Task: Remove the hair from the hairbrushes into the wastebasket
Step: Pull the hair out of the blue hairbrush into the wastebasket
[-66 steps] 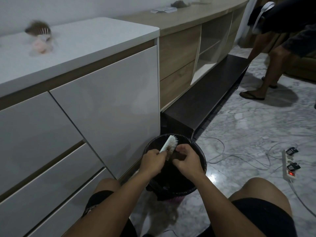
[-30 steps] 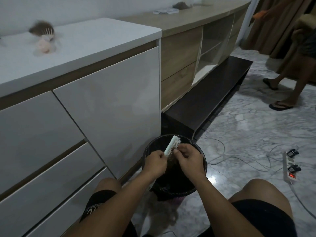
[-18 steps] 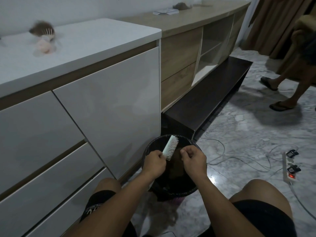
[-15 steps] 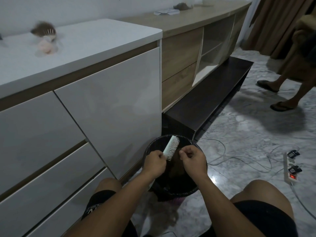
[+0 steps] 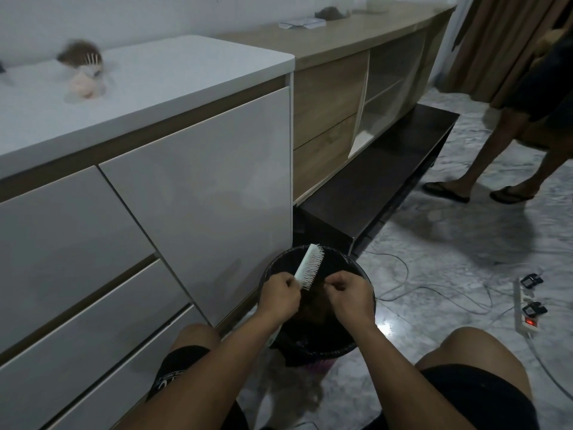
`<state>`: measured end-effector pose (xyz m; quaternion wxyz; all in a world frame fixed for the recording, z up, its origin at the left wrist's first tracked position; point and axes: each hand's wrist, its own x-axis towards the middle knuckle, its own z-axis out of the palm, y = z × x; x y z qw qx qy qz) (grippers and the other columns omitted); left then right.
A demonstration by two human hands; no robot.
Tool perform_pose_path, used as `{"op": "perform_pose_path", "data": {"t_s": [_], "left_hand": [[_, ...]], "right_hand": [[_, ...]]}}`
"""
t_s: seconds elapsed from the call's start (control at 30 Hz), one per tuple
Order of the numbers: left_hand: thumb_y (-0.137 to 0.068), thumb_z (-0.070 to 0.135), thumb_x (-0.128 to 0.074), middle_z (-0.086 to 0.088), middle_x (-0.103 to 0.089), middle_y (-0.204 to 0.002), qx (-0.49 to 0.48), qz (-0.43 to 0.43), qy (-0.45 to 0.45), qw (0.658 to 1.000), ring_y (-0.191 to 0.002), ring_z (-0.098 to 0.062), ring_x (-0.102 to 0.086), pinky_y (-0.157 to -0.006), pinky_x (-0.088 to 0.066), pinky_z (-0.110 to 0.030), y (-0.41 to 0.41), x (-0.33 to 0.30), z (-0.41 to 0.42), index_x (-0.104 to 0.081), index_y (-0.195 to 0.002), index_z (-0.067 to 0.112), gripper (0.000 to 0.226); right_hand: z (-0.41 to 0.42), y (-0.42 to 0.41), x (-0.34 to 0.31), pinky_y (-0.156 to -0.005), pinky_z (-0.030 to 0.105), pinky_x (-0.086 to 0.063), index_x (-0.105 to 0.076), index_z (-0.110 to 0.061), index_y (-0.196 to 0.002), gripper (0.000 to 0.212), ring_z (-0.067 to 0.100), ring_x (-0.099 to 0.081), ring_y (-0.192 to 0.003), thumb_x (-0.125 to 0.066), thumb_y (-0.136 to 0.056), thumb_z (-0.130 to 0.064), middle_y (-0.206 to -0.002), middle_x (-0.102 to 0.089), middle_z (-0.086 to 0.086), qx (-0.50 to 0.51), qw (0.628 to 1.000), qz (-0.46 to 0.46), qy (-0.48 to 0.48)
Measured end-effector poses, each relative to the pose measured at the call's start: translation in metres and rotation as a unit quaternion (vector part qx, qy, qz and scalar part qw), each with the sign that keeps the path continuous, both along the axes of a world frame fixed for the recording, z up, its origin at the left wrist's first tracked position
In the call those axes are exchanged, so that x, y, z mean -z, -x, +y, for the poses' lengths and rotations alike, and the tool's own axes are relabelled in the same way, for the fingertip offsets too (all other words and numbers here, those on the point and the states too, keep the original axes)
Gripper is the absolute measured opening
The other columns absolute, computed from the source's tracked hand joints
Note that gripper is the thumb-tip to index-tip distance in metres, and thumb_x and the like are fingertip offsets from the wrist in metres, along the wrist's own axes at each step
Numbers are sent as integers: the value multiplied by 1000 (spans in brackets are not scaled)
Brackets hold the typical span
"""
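Head view
Left hand: the left hand is closed in a fist around the handle of the brush, holding it tilted over the wastebasket, bristles facing right.
Right hand: the right hand is just right of the bristles, thumb and fingertips pressed together in a pinch. What sits in the pinch is too small to tell; probably strands of hair.
Change: a second ago the right hand's fingers were in among the bristles; they have since come off to the side and now stand apart from the brush. The bristles show pale and largely bare.
Meaning: this brush appears nearly cleaned. The step in hand is judged to be releasing the pulled hair.
Hair: a brown clump of hair lies inside the wastebasket, below both hands.
Wastebasket: stands on the floor, at the foot of the white cabinet, near its right corner.
Remaining work: a second brush, loaded with hair, lies on the cabinet top near its back edge; not yet cleaned.
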<state>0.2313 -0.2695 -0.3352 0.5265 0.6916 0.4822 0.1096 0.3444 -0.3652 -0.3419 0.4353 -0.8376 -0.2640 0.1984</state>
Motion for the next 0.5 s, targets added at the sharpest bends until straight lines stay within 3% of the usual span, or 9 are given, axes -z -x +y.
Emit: {"op": "perform_pose_path", "data": {"t_s": [0.1,0.23,0.4,0.5], "left_hand": [[-95,20,-52,-25,-70,-101,-20,-1,-18,1000,-90,-45,-68,-68,-57,-43,0,1,1,-61,-83,15,17],[-95,18,-53,-32,-68,-98,-24,-4,-37,999,-89,-51,-66,-65,-57,-50,1,4,2,-58,-76,17,20],[-95,18,-54,-28,-70,-95,-12,-11,-51,999,-86,-45,-68,-60,-53,-37,0,3,2,-61,-78,17,18],[-95,18,-54,-27,-70,-95,-9,-13,-56,998,-80,-41,-69,-56,-51,-34,-1,3,3,-60,-78,18,18]], "right_hand": [[-1,-3,6,-67,11,-42,-77,-17,-91,14,8,-65,-82,-68,-85,-9,-90,-74,-4,24,999,-6,30],[-2,-4,8,-68,16,-44,-76,-20,-90,16,11,-66,-83,-67,-83,-9,-90,-74,-5,23,998,-12,49],[0,1,1,-82,19,-43,-69,-17,-108,27,11,-60,-93,-63,-86,-3,-101,-68,-4,-12,999,33,26],[0,0,0,-76,11,-40,-72,-14,-104,24,9,-59,-89,-61,-87,-2,-102,-70,-1,-33,999,35,22]]}}
